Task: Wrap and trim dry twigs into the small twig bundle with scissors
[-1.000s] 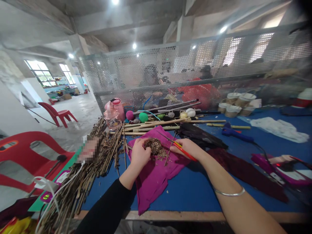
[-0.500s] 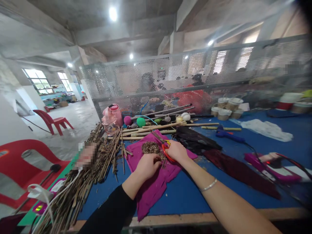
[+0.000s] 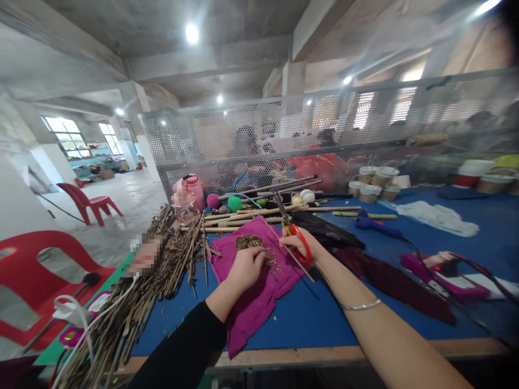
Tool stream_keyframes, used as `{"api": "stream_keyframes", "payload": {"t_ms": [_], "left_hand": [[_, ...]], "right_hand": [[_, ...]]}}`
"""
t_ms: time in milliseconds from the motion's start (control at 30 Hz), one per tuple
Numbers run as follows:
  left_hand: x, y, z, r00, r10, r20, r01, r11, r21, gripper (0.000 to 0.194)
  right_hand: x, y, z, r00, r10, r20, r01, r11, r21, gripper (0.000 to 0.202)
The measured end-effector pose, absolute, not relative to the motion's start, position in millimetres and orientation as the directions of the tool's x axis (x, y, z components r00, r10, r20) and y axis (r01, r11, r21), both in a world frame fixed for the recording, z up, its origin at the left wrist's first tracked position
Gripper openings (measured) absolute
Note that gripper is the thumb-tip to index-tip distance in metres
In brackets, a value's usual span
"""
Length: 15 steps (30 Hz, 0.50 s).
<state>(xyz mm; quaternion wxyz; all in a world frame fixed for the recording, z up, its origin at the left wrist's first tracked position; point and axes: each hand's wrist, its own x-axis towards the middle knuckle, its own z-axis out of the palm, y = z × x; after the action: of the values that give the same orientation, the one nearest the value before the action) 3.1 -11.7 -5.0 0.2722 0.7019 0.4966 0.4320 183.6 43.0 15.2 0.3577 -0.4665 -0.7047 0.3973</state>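
My right hand is closed around scissors with red and yellow handles, their blades pointing up and away. A thin stick slants through the same hand. On a magenta cloth lies a brown clump of chopped plant bits, with loose bits scattered to its right. My left hand sits at the near side of this clump, thumb and fingers drawn together; whatever they hold, if anything, is hidden.
Bundles of dry twigs cover the table's left side. Behind the cloth lie long sticks, yarn balls and a pink jug. To the right are dark cloth, a blue glue gun and small pots. A perforated screen stands behind.
My right hand has lifted away from the clump and turned the scissors more upright, with a thin stick now showing in it. My left hand has shifted slightly, staying by the clump.
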Motion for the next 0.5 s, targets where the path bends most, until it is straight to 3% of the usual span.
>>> {"api": "stream_keyframes", "payload": {"t_ms": [100,167,233,333,500], "left_hand": [[1.7,-5.2,-2.3,-0.012,0.994,0.112,0.031,-0.112,0.993,0.037],[0.9,-2.3,0.7,-0.028,0.999,0.021,-0.261,-0.028,0.965,0.036],[0.0,-1.4,3.8,-0.038,0.999,0.002,-0.407,-0.017,0.913,0.034],[-1.8,-3.6,7.6,0.017,0.999,-0.028,-0.452,0.033,0.891,0.033],[-1.3,-10.0,10.0,0.136,0.987,-0.083,-0.344,0.126,0.930,0.034]], "right_hand": [[174.9,30.3,20.8,-0.488,0.869,0.082,0.216,0.211,-0.953,0.028],[167.2,22.2,22.5,-0.580,0.812,0.062,0.178,0.201,-0.963,0.030],[160.6,16.1,22.5,-0.657,0.753,0.041,0.172,0.203,-0.964,0.031],[155.4,13.7,20.1,-0.695,0.718,0.034,0.164,0.203,-0.965,0.035],[158.1,24.3,12.1,-0.489,0.872,0.003,0.267,0.153,-0.951,0.048]]}}
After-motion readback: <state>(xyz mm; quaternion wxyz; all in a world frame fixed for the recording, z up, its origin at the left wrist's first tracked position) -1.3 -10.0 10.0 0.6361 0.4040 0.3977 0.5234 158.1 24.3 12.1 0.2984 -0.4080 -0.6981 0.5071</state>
